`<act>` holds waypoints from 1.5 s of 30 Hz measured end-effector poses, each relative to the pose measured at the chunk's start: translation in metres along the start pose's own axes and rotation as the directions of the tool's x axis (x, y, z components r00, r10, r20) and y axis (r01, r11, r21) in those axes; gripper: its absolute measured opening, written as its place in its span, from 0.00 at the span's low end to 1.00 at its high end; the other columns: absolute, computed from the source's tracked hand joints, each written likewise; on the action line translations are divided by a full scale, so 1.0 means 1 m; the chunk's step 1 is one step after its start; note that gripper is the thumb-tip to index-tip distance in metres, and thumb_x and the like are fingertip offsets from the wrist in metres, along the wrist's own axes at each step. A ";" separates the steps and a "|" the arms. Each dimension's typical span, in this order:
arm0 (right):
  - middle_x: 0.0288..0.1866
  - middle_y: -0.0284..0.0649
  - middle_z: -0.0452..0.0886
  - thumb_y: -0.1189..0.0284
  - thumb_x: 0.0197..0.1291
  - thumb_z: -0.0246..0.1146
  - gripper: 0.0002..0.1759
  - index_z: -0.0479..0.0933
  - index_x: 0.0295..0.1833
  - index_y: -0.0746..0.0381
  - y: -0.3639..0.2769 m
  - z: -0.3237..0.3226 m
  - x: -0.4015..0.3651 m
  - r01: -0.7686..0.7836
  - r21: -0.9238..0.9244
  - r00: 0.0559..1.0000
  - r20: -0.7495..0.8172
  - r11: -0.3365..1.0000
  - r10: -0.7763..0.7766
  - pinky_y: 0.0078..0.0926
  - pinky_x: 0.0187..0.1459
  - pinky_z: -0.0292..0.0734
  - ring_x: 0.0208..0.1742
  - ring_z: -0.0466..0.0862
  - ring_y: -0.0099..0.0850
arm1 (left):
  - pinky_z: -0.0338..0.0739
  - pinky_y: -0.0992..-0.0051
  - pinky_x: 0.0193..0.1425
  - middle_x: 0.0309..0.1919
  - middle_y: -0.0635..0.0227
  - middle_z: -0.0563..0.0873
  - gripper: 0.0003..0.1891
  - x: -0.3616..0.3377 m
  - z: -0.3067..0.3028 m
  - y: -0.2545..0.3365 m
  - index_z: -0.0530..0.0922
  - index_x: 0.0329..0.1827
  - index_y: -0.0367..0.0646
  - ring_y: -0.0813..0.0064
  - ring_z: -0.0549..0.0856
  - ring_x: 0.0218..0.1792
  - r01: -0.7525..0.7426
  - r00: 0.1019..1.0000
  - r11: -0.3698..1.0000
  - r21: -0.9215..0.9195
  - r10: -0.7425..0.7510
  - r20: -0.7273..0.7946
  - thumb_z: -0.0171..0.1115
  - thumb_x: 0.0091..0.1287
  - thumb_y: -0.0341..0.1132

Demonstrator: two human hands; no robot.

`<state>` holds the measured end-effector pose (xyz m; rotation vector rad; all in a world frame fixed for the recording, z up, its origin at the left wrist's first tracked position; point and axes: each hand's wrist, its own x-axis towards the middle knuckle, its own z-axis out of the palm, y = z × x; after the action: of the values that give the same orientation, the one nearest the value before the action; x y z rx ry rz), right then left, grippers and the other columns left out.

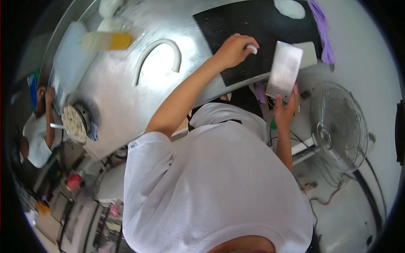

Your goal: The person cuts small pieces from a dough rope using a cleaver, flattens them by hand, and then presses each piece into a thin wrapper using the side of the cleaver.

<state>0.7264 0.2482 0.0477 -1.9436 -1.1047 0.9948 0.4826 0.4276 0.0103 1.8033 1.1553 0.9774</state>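
Observation:
My left hand (235, 49) is over the black mat (261, 25), its fingers curled around a small white piece of dough (252, 49) that shows at the fingertips. My right hand (285, 111) grips the handle end of a cleaver (284, 69). The cleaver's broad metal blade points up and away, at the front edge of the table. A long curved rope of dough (179, 55) lies on the metal tabletop (194, 55), left of my left hand. Near the mat's far edge rests a larger white lump (290, 8), probably dough.
A bottle of yellow liquid (120, 41) lies on the left of the table, close to a translucent container (74, 55). A pan of pale pieces (75, 124) stands at the left edge, beside a co-worker (38, 135). Purple cloth (322, 33) borders the mat. A fan (337, 126) stands right.

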 end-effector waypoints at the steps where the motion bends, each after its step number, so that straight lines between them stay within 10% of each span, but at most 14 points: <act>1: 0.31 0.33 0.78 0.66 0.72 0.66 0.18 0.72 0.59 0.64 -0.010 -0.011 -0.007 -0.033 0.073 0.997 -0.061 0.997 0.037 0.22 0.21 0.68 0.21 0.73 0.18 | 0.80 0.64 0.57 0.43 0.65 0.89 0.12 0.013 0.021 -0.001 0.88 0.48 0.49 0.61 0.85 0.45 0.046 0.970 0.999 0.017 -0.049 0.236 0.72 0.62 0.26; 5: 0.29 0.31 0.75 0.69 0.72 0.65 0.18 0.70 0.60 0.64 0.023 -0.035 -0.027 -0.128 0.320 0.955 -0.214 0.939 0.203 0.21 0.18 0.64 0.18 0.70 0.17 | 0.77 0.61 0.63 0.52 0.63 0.82 0.10 0.039 0.057 -0.007 0.89 0.43 0.49 0.56 0.80 0.54 -0.170 0.807 0.926 0.336 -0.065 0.587 0.74 0.59 0.26; 10: 0.29 0.32 0.75 0.69 0.71 0.66 0.15 0.72 0.56 0.63 0.041 -0.032 -0.053 -0.282 0.379 0.901 -0.212 0.881 0.379 0.20 0.18 0.65 0.19 0.71 0.17 | 0.76 0.58 0.63 0.52 0.58 0.79 0.30 0.066 0.071 0.004 0.76 0.52 0.48 0.52 0.79 0.58 -0.104 0.771 0.830 0.547 -0.280 0.572 0.83 0.46 0.30; 15: 0.29 0.31 0.76 0.69 0.70 0.67 0.18 0.73 0.60 0.64 0.054 -0.041 -0.031 -0.275 0.462 0.927 -0.105 0.843 0.360 0.20 0.19 0.66 0.18 0.70 0.17 | 0.77 0.58 0.58 0.48 0.56 0.80 0.32 0.107 0.069 -0.011 0.76 0.54 0.46 0.54 0.82 0.51 -0.330 0.600 0.820 0.468 -0.201 0.774 0.82 0.43 0.31; 17: 0.31 0.32 0.77 0.68 0.70 0.67 0.18 0.75 0.59 0.64 0.055 -0.052 -0.017 -0.275 0.488 0.927 -0.093 0.828 0.362 0.21 0.21 0.67 0.19 0.70 0.18 | 0.77 0.63 0.58 0.48 0.58 0.81 0.33 0.127 0.067 -0.014 0.76 0.59 0.47 0.56 0.82 0.49 0.266 0.346 0.901 0.342 -0.420 0.839 0.80 0.47 0.30; 19: 0.31 0.32 0.77 0.65 0.71 0.67 0.17 0.77 0.56 0.66 0.062 -0.058 0.008 -0.126 0.356 0.965 -0.172 0.926 0.198 0.21 0.24 0.67 0.20 0.70 0.18 | 0.71 0.58 0.66 0.55 0.59 0.78 0.35 0.116 0.088 -0.014 0.73 0.67 0.47 0.57 0.78 0.54 0.388 0.427 0.898 0.208 -0.375 0.823 0.77 0.55 0.39; 21: 0.29 0.32 0.76 0.62 0.72 0.66 0.17 0.78 0.52 0.67 0.055 -0.066 0.037 -0.103 0.299 0.964 -0.204 0.949 0.169 0.22 0.25 0.66 0.21 0.69 0.19 | 0.58 0.47 0.76 0.68 0.55 0.71 0.40 0.080 0.124 0.015 0.69 0.73 0.46 0.53 0.68 0.71 -0.020 0.950 0.846 0.533 -0.151 0.275 0.70 0.61 0.56; 24: 0.25 0.32 0.74 0.59 0.75 0.63 0.17 0.78 0.48 0.65 0.021 -0.086 0.082 -0.059 0.408 0.975 -0.172 0.911 0.140 0.23 0.23 0.64 0.21 0.70 0.19 | 0.44 0.40 0.81 0.80 0.51 0.59 0.48 0.051 0.136 -0.003 0.63 0.78 0.45 0.53 0.53 0.82 -0.329 0.901 0.698 0.636 0.031 0.432 0.63 0.62 0.68; 27: 0.26 0.32 0.75 0.60 0.75 0.63 0.17 0.78 0.49 0.65 0.022 -0.085 0.121 0.043 0.370 0.961 -0.269 0.928 0.063 0.23 0.23 0.63 0.20 0.69 0.18 | 0.39 0.41 0.83 0.84 0.51 0.52 0.50 0.052 0.133 0.005 0.63 0.79 0.43 0.52 0.47 0.85 -0.289 0.872 0.707 0.645 -0.084 0.482 0.61 0.62 0.70; 29: 0.31 0.38 0.81 0.59 0.74 0.63 0.19 0.78 0.51 0.67 0.035 -0.077 0.151 0.029 0.416 0.963 -0.254 0.909 0.085 0.26 0.29 0.72 0.24 0.77 0.24 | 0.39 0.41 0.84 0.83 0.51 0.53 0.51 0.051 0.135 0.004 0.66 0.78 0.42 0.52 0.48 0.85 -0.305 0.840 0.727 0.615 -0.100 0.534 0.56 0.63 0.74; 32: 0.46 0.53 0.87 0.55 0.73 0.63 0.26 0.79 0.57 0.71 0.070 -0.072 0.165 -0.154 -0.076 0.969 -0.209 0.985 0.135 0.40 0.52 0.78 0.46 0.87 0.45 | 0.40 0.42 0.84 0.82 0.50 0.56 0.50 0.047 0.132 0.011 0.69 0.76 0.41 0.52 0.51 0.84 -0.259 0.838 0.776 0.575 -0.116 0.533 0.58 0.61 0.73; 39: 0.47 0.55 0.87 0.53 0.71 0.65 0.29 0.80 0.55 0.72 0.060 -0.094 0.213 -0.385 -0.118 0.923 -0.054 0.915 0.381 0.39 0.52 0.78 0.45 0.87 0.45 | 0.46 0.46 0.83 0.79 0.51 0.63 0.43 0.039 0.133 0.009 0.77 0.63 0.41 0.52 0.59 0.81 -0.278 0.845 0.826 0.490 -0.032 0.534 0.65 0.57 0.70; 43: 0.43 0.51 0.87 0.50 0.71 0.65 0.31 0.82 0.54 0.72 0.054 -0.074 0.198 -0.309 0.166 0.928 -0.164 0.936 0.335 0.38 0.50 0.78 0.41 0.85 0.42 | 0.49 0.48 0.82 0.78 0.52 0.64 0.41 0.038 0.133 0.005 0.78 0.61 0.41 0.52 0.61 0.80 -0.227 0.884 0.887 0.402 0.014 0.468 0.69 0.55 0.66; 45: 0.43 0.51 0.87 0.50 0.71 0.65 0.31 0.82 0.52 0.73 0.075 -0.051 0.185 -0.262 -0.132 0.950 -0.210 0.956 0.231 0.39 0.49 0.78 0.40 0.85 0.42 | 0.50 0.45 0.81 0.76 0.49 0.67 0.41 0.040 0.131 0.007 0.75 0.60 0.40 0.49 0.64 0.78 -0.242 0.889 0.891 0.384 0.045 0.456 0.66 0.57 0.68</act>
<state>0.8627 0.3736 -0.0431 -2.2981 -0.8678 0.8435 0.6137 0.4371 -0.0293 2.3448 1.0038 0.3594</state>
